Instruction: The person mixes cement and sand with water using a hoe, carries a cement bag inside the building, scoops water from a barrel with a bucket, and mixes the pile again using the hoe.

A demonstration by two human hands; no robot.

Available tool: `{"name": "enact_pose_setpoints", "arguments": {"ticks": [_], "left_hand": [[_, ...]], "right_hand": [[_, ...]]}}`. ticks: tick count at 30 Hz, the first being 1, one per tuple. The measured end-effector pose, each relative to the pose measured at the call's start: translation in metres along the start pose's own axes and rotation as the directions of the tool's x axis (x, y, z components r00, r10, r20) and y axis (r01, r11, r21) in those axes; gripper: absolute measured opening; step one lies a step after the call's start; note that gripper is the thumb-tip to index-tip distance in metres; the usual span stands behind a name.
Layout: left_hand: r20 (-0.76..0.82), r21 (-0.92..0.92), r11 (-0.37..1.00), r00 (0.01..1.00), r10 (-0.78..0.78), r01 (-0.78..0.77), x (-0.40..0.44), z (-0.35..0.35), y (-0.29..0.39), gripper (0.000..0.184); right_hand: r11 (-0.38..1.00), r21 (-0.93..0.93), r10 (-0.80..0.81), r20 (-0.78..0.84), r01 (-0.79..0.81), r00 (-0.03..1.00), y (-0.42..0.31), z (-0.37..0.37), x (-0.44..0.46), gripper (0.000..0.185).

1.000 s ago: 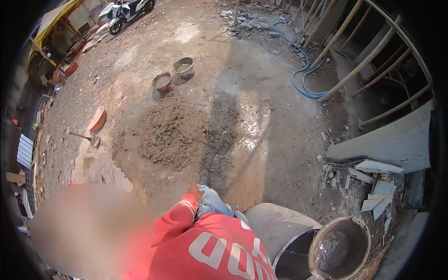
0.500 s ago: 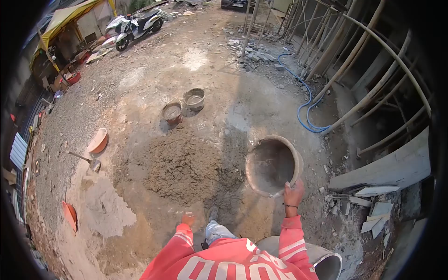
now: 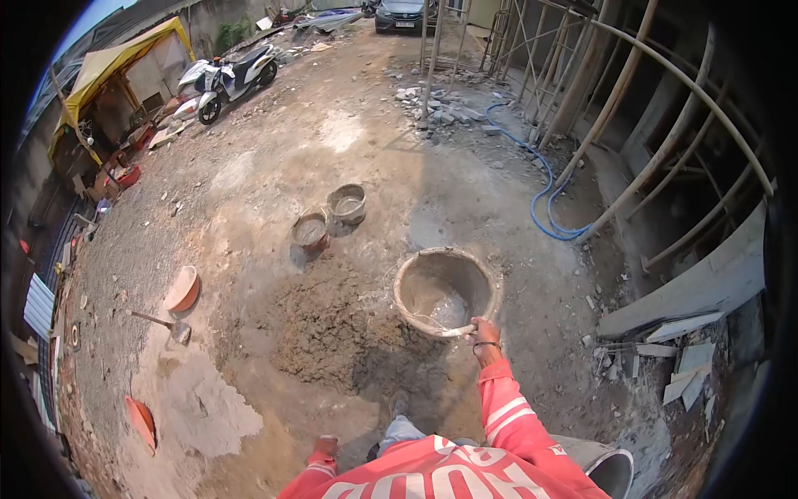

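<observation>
My right hand (image 3: 485, 331) is closed round the near rim of a wide, mortar-caked bucket (image 3: 492, 287). The bucket tilts with its mouth facing me, and a pale, wet-looking patch shows inside it. Just left of it spreads a heap of wet mortar (image 3: 320, 328) on the ground. Low in the view, my left hand (image 3: 325, 446) hangs beside my leg, away from the bucket; its fingers are too small and shaded to make out.
Two smaller buckets, one grey (image 3: 347, 205) and one brownish (image 3: 311, 230), stand beyond the mortar. A shovel (image 3: 170, 326) and orange-and-white basins (image 3: 183, 291) lie left. To the right are a blue hose (image 3: 540, 204), bamboo poles (image 3: 636, 195) and broken boards (image 3: 688, 374). A metal cylinder (image 3: 613, 468) lies near me.
My right hand has carried the bucket left, closer to the mortar heap, and the pale patch inside now shows. My left hand is lower in view. The camera view has shifted slightly.
</observation>
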State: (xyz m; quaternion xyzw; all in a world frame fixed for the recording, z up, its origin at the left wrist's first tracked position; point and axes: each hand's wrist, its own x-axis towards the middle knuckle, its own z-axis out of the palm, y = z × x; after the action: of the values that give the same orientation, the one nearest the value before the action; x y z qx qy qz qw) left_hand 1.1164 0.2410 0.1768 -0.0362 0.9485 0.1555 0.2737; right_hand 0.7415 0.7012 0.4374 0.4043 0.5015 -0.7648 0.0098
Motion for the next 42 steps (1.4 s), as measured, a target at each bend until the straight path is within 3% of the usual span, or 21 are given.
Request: {"name": "enact_pose_setpoints", "arguments": {"ticks": [2, 3, 4, 6, 8, 11, 12, 13, 14, 17, 21, 25, 26, 28, 30, 32, 34, 35, 38, 41, 42], "left_hand": [[0.018, 0.003, 0.986, 0.986, 0.166, -0.166, -0.004, 0.018, -0.011, 0.023], [0.065, -0.103, 0.990, 0.993, 0.103, -0.096, -0.008, 0.020, -0.015, 0.025], [0.132, 0.004, 0.989, 0.980, 0.146, -0.148, -0.001, 0.021, -0.021, 0.024], [0.276, 0.208, 0.941, 0.939, 0.204, -0.265, 0.014, 0.023, -0.037, 0.023], [0.246, 0.200, 0.953, 0.953, 0.175, -0.226, 0.026, 0.020, -0.037, 0.024], [0.144, 0.229, 0.926, 0.952, 0.272, -0.299, 0.052, -0.019, -0.038, 0.028], [0.103, 0.249, 0.906, 0.939, 0.328, -0.343, 0.066, -0.036, -0.035, 0.029], [0.091, -0.291, 0.954, 0.995, -0.051, 0.075, 0.080, -0.049, -0.024, 0.030], [0.277, -0.702, 0.553, 0.887, -0.369, 0.449, 0.094, -0.059, -0.010, 0.031], [0.158, -0.694, 0.617, 0.914, -0.372, 0.371, 0.133, -0.109, 0.037, 0.028], [0.023, -0.760, 0.613, 0.952, -0.306, 0.215, 0.158, -0.178, 0.123, 0.032], [-0.077, -0.781, 0.624, 0.988, -0.136, 0.025, 0.181, -0.182, 0.136, 0.035], [-0.105, -0.782, 0.623, 0.989, -0.102, -0.019, 0.177, -0.171, 0.129, 0.036], [-0.020, -0.841, 0.535, 0.985, -0.171, 0.076, 0.152, -0.167, 0.116, 0.037], [0.048, -0.830, 0.515, 0.947, -0.319, 0.215, 0.122, -0.137, 0.086, 0.033], [0.046, -0.708, 0.651, 0.938, -0.344, 0.274, 0.080, -0.112, 0.049, 0.024], [0.077, -0.665, 0.637, 0.884, -0.461, 0.390, 0.043, -0.049, -0.002, 0.040], [0.089, -0.643, 0.625, 0.853, -0.514, 0.443, 0.027, -0.012, -0.028, 0.049], [0.305, -0.518, 0.527, 0.722, -0.621, 0.673, -0.030, 0.004, -0.039, 0.047], [0.415, -0.454, 0.490, 0.663, -0.623, 0.744, -0.054, 0.016, -0.033, 0.046], [0.432, -0.440, 0.494, 0.659, -0.616, 0.750, -0.052, 0.020, -0.031, 0.046]], "right_hand": [[0.999, 0.030, 0.049, -0.128, -0.045, 0.991, 0.019, -0.041, 0.012, 0.013], [1.000, 0.004, 0.016, -0.185, -0.016, 0.983, 0.028, -0.065, 0.017, 0.015], [1.000, -0.025, -0.017, -0.240, 0.011, 0.971, 0.035, -0.088, 0.020, 0.017], [0.963, -0.270, -0.088, -0.338, -0.006, 0.937, 0.028, -0.122, 0.009, 0.029], [0.656, -0.746, -0.297, -0.399, -0.118, 0.868, 0.057, -0.179, 0.038, 0.033], [0.306, -0.922, -0.491, -0.367, -0.238, 0.790, 0.060, -0.185, 0.019, 0.041], [0.268, -0.936, -0.503, -0.339, -0.230, 0.795, 0.064, -0.179, 0.016, 0.041], [0.231, -0.948, -0.515, -0.310, -0.219, 0.799, 0.067, -0.168, 0.013, 0.041], [0.194, -0.959, -0.527, -0.281, -0.208, 0.802, 0.069, -0.154, 0.010, 0.042], [0.167, -0.984, -0.589, -0.054, 0.056, 0.806, 0.072, -0.105, 0.005, 0.039], [0.173, -0.971, -0.551, 0.045, 0.166, 0.834, 0.063, -0.035, 0.006, 0.033], [0.233, -0.932, -0.554, 0.108, 0.278, 0.825, 0.066, -0.002, -0.003, 0.033], [0.314, -0.901, -0.530, 0.095, 0.299, 0.843, 0.070, -0.003, 0.003, 0.033], [0.454, -0.837, -0.452, 0.080, 0.307, 0.889, 0.079, -0.017, 0.021, 0.033], [0.429, -0.876, -0.441, 0.010, 0.220, 0.898, 0.070, -0.034, 0.020, 0.035], [0.370, -0.919, -0.459, -0.058, 0.132, 0.886, 0.032, -0.036, -0.014, 0.037], [0.482, -0.860, -0.446, -0.074, 0.170, 0.892, 0.055, -0.090, 0.041, 0.039], [0.435, -0.886, -0.444, -0.056, 0.161, 0.894, 0.050, -0.106, 0.045, 0.040], [0.312, -0.944, -0.434, -0.046, 0.102, 0.900, 0.047, -0.143, 0.050, 0.044], [-0.059, -0.998, -0.551, 0.036, 0.004, 0.834, 0.062, -0.170, 0.064, 0.043], [-0.091, -0.996, -0.532, 0.042, -0.008, 0.845, 0.064, -0.165, 0.067, 0.042]]}}
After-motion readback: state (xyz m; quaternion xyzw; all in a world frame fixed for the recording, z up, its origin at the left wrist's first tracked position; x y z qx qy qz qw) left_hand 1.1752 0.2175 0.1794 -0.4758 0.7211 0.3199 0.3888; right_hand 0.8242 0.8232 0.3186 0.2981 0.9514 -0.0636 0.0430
